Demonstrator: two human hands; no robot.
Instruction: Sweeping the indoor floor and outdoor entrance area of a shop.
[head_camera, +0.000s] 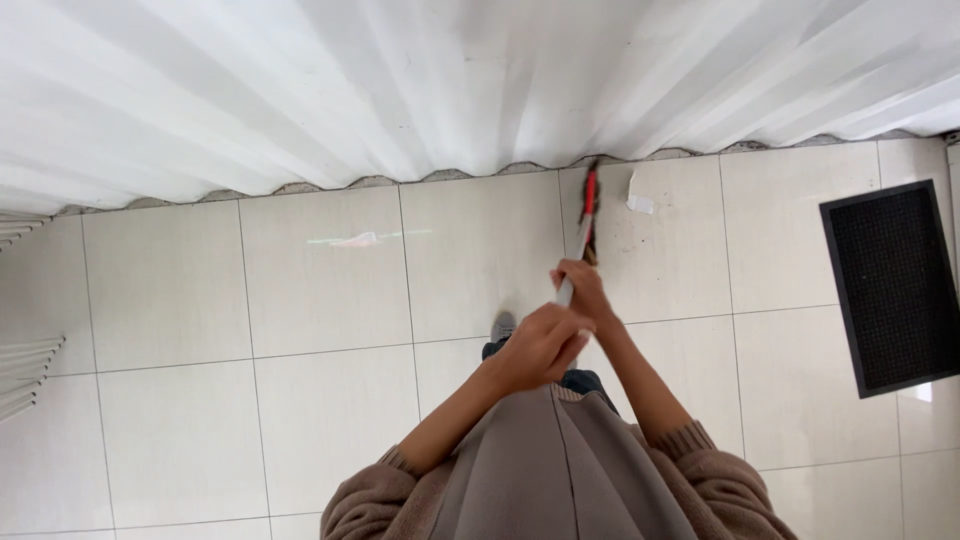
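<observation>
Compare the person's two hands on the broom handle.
The left hand sits nearer the body, at the top end of the broom handle; the right hand grips further down, closer to the red broom head. The left hand shows its back; the right shows mostly knuckles. Both are closed around the handle, above the tiled floor.

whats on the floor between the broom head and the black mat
In the head view, mostly bare pale tile lies between the broom head and the black mat, apart from one small white scrap right beside the broom.

Red-and-white broom, cream tiles, black ribbed mat
</observation>
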